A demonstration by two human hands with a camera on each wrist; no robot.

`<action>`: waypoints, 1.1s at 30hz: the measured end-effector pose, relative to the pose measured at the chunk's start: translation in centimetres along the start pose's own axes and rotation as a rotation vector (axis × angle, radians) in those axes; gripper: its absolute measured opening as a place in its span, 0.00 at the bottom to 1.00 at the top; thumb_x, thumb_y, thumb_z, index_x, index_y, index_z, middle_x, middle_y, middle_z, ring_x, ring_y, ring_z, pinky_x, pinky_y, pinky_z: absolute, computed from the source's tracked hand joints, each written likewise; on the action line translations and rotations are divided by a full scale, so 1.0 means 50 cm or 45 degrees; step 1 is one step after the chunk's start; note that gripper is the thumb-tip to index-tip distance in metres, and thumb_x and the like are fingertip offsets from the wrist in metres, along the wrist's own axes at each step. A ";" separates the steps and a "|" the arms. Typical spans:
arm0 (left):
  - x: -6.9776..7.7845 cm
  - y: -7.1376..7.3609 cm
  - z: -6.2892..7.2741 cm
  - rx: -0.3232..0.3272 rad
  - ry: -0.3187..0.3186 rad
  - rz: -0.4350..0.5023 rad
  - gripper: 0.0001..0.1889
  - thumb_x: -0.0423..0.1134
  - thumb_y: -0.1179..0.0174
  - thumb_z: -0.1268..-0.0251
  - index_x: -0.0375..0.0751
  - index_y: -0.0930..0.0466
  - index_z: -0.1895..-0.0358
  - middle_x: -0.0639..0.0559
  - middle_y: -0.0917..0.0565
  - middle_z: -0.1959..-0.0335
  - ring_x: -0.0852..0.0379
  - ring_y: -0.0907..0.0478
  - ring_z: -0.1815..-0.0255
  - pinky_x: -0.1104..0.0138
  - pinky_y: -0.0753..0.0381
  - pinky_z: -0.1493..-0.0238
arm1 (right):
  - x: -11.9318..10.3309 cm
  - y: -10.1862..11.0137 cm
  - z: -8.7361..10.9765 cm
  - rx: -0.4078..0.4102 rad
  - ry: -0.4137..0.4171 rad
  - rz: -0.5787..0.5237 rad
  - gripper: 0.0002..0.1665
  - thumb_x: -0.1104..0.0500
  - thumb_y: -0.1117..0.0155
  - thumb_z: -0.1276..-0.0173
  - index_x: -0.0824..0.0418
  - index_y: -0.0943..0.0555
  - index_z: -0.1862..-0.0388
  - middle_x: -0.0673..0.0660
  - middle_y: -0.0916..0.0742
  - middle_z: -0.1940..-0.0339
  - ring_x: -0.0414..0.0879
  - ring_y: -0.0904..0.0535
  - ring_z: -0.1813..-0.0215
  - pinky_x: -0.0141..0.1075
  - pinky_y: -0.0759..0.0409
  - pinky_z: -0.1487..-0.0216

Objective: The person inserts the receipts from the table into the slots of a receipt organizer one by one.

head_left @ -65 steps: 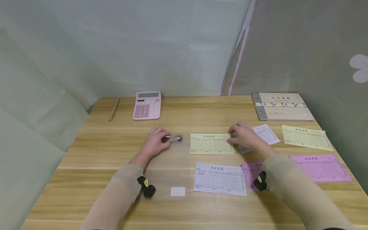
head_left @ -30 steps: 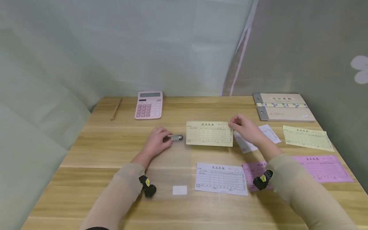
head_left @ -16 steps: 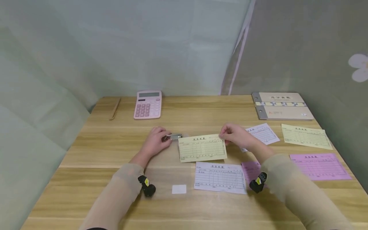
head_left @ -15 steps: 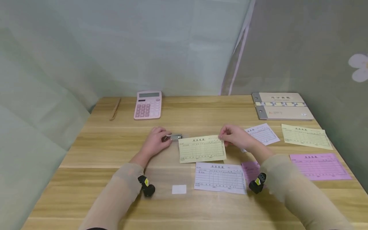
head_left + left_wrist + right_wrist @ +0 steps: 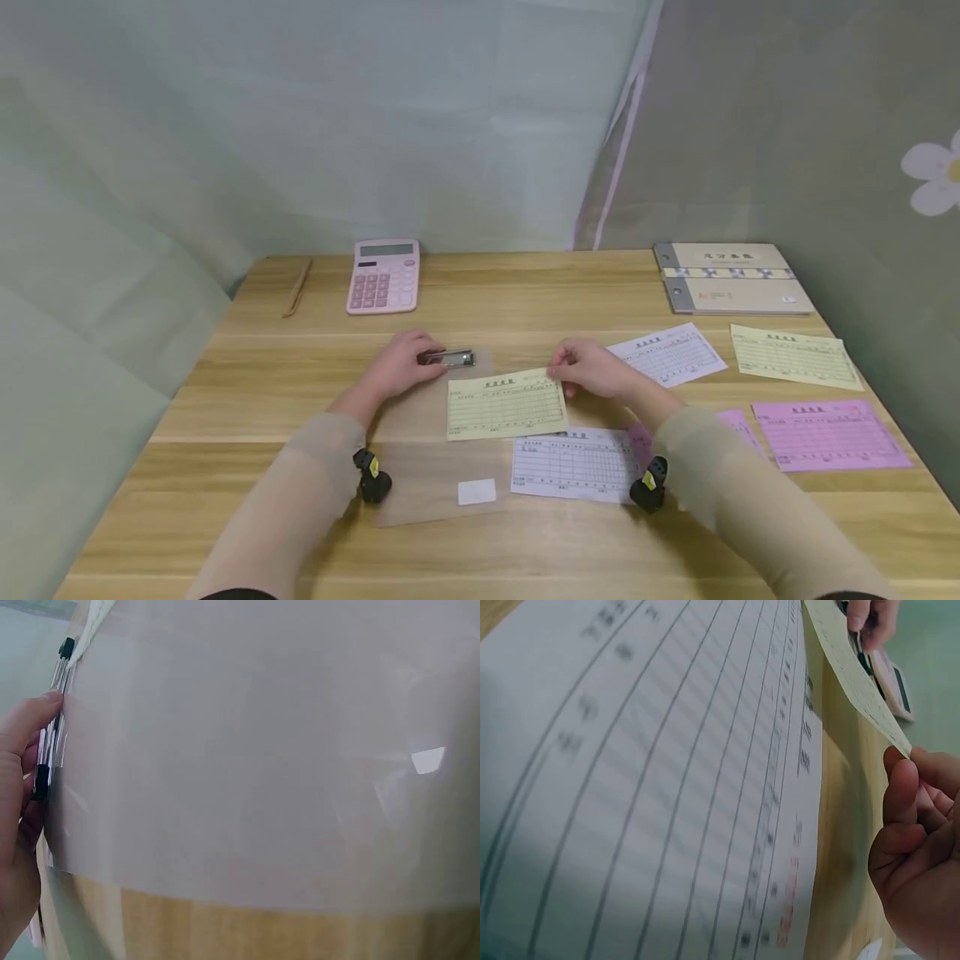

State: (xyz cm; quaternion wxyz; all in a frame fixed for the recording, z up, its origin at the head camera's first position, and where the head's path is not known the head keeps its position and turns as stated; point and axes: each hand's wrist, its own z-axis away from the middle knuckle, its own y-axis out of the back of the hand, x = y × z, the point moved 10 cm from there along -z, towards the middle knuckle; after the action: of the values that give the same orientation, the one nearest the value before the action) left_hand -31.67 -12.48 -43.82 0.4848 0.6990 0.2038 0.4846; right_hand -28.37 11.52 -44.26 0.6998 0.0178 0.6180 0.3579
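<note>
Bringing a paper slip to a clipboard: so I judge the step in hand from my remote station. In the head view the right hand [image 5: 591,368] pinches the yellow slip [image 5: 507,408] at its upper right corner, while the left hand [image 5: 403,364] grips the metal clip [image 5: 456,358] at the far edge of the transparent clipboard [image 5: 423,479]. The yellow slip is on the near side of the clip and apart from it, its left part over the clipboard, its right part reaching past the board's right edge and across the top of a white slip [image 5: 573,473]. In the right wrist view the yellow slip is tilted; whether its other end touches the board I cannot tell. The next move, in my judgement, calls for carrying the slip left and away from the person, squaring its top edge to the clip, with the left hand parting the clip's mouth. Held by one corner, the sheet may swing or bend.
</note>
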 end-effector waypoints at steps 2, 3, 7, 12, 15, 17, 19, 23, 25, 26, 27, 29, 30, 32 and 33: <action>0.002 -0.001 -0.003 -0.018 -0.011 -0.004 0.20 0.46 0.34 0.44 0.38 0.19 0.51 0.43 0.21 0.52 0.45 0.28 0.49 0.52 0.32 0.43 | -0.001 -0.007 -0.006 -0.001 -0.007 0.024 0.08 0.58 0.39 0.34 0.62 0.25 0.64 0.55 0.18 0.73 0.47 0.22 0.75 0.36 0.26 0.70; 0.003 -0.001 -0.004 -0.027 -0.015 -0.008 0.20 0.46 0.35 0.44 0.38 0.19 0.51 0.43 0.21 0.52 0.45 0.27 0.49 0.52 0.31 0.43 | -0.002 -0.011 -0.010 0.000 -0.010 0.040 0.08 0.57 0.38 0.35 0.61 0.25 0.64 0.54 0.18 0.73 0.47 0.22 0.75 0.35 0.26 0.70; 0.002 -0.003 -0.009 -0.066 -0.009 -0.031 0.20 0.47 0.35 0.44 0.38 0.19 0.51 0.45 0.21 0.53 0.47 0.27 0.50 0.53 0.31 0.44 | -0.007 -0.023 -0.021 -0.006 -0.012 0.069 0.08 0.56 0.38 0.35 0.60 0.24 0.64 0.54 0.18 0.74 0.46 0.22 0.75 0.34 0.27 0.70; 0.004 -0.006 -0.014 -0.125 -0.013 -0.070 0.22 0.49 0.36 0.43 0.40 0.20 0.49 0.48 0.21 0.54 0.50 0.27 0.52 0.54 0.30 0.45 | -0.018 -0.040 -0.030 -0.036 0.012 0.068 0.07 0.58 0.39 0.34 0.61 0.24 0.65 0.54 0.18 0.74 0.46 0.23 0.75 0.34 0.27 0.72; 0.000 -0.007 -0.013 -0.144 0.007 -0.062 0.22 0.50 0.36 0.43 0.40 0.20 0.49 0.48 0.21 0.53 0.50 0.27 0.51 0.54 0.30 0.45 | -0.026 -0.049 -0.036 -0.045 0.029 0.073 0.06 0.59 0.40 0.34 0.62 0.25 0.65 0.54 0.19 0.74 0.46 0.24 0.76 0.33 0.28 0.73; -0.004 -0.008 -0.013 -0.150 0.026 -0.050 0.23 0.50 0.36 0.43 0.41 0.20 0.48 0.47 0.22 0.52 0.49 0.28 0.49 0.53 0.31 0.43 | -0.030 -0.055 -0.040 -0.045 0.030 0.060 0.06 0.59 0.40 0.34 0.62 0.25 0.64 0.55 0.19 0.74 0.46 0.24 0.77 0.33 0.28 0.73; -0.007 -0.008 -0.012 -0.155 0.043 -0.038 0.23 0.50 0.36 0.43 0.41 0.20 0.48 0.46 0.22 0.50 0.49 0.28 0.48 0.53 0.32 0.42 | -0.032 -0.060 -0.045 -0.040 0.017 0.044 0.06 0.59 0.40 0.34 0.62 0.25 0.64 0.55 0.19 0.74 0.46 0.24 0.77 0.33 0.29 0.74; -0.010 -0.011 -0.014 -0.167 0.048 -0.036 0.23 0.51 0.36 0.43 0.42 0.20 0.47 0.47 0.23 0.50 0.49 0.28 0.48 0.53 0.32 0.42 | -0.040 -0.070 -0.055 -0.025 -0.015 0.021 0.06 0.59 0.40 0.34 0.61 0.25 0.64 0.55 0.18 0.73 0.46 0.25 0.77 0.33 0.29 0.75; -0.010 -0.013 -0.015 -0.174 0.049 -0.036 0.22 0.51 0.36 0.43 0.43 0.20 0.48 0.48 0.23 0.51 0.51 0.28 0.50 0.54 0.31 0.44 | -0.045 -0.074 -0.058 -0.018 -0.017 0.037 0.06 0.59 0.40 0.34 0.61 0.25 0.63 0.55 0.18 0.73 0.46 0.25 0.78 0.32 0.29 0.76; -0.010 -0.013 -0.016 -0.178 0.046 -0.038 0.22 0.51 0.36 0.43 0.43 0.20 0.48 0.48 0.23 0.52 0.51 0.28 0.50 0.54 0.30 0.44 | -0.047 -0.076 -0.060 -0.018 -0.017 0.038 0.06 0.59 0.40 0.34 0.61 0.25 0.63 0.55 0.18 0.73 0.45 0.25 0.79 0.32 0.30 0.76; -0.010 -0.014 -0.016 -0.183 0.046 -0.037 0.22 0.51 0.36 0.43 0.43 0.20 0.48 0.49 0.23 0.52 0.51 0.28 0.51 0.55 0.30 0.45 | -0.048 -0.078 -0.062 -0.017 -0.018 0.041 0.06 0.59 0.40 0.34 0.61 0.25 0.63 0.55 0.18 0.74 0.45 0.25 0.79 0.32 0.30 0.76; -0.010 -0.014 -0.016 -0.186 0.045 -0.033 0.22 0.50 0.35 0.43 0.43 0.20 0.48 0.48 0.23 0.52 0.51 0.28 0.50 0.55 0.30 0.44 | -0.051 -0.083 -0.066 -0.017 -0.019 0.036 0.06 0.60 0.40 0.34 0.62 0.25 0.64 0.55 0.18 0.74 0.45 0.25 0.79 0.31 0.30 0.77; -0.011 -0.014 -0.015 -0.186 0.046 -0.030 0.22 0.50 0.35 0.43 0.43 0.20 0.48 0.48 0.23 0.51 0.51 0.28 0.50 0.54 0.31 0.44 | -0.051 -0.086 -0.067 -0.017 -0.022 0.035 0.06 0.60 0.40 0.34 0.62 0.26 0.64 0.55 0.18 0.74 0.45 0.25 0.80 0.31 0.30 0.77; -0.012 -0.012 -0.015 -0.188 0.044 -0.026 0.22 0.49 0.35 0.43 0.42 0.20 0.48 0.48 0.23 0.51 0.50 0.28 0.49 0.54 0.31 0.43 | -0.053 -0.091 -0.070 -0.017 -0.026 0.025 0.06 0.60 0.40 0.34 0.62 0.26 0.64 0.56 0.18 0.75 0.45 0.25 0.80 0.32 0.30 0.77; -0.012 -0.012 -0.015 -0.190 0.047 -0.023 0.22 0.49 0.35 0.43 0.42 0.20 0.48 0.48 0.23 0.51 0.50 0.28 0.49 0.54 0.31 0.43 | -0.054 -0.094 -0.072 -0.016 -0.027 0.027 0.06 0.60 0.40 0.34 0.62 0.26 0.64 0.55 0.18 0.75 0.45 0.25 0.80 0.31 0.29 0.77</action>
State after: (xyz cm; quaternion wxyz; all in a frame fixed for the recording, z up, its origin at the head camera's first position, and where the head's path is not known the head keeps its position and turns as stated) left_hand -32.47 -12.32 -44.58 0.5362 0.6498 0.1823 0.5069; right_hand -29.21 5.10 -44.99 0.7025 0.0236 0.6081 0.3689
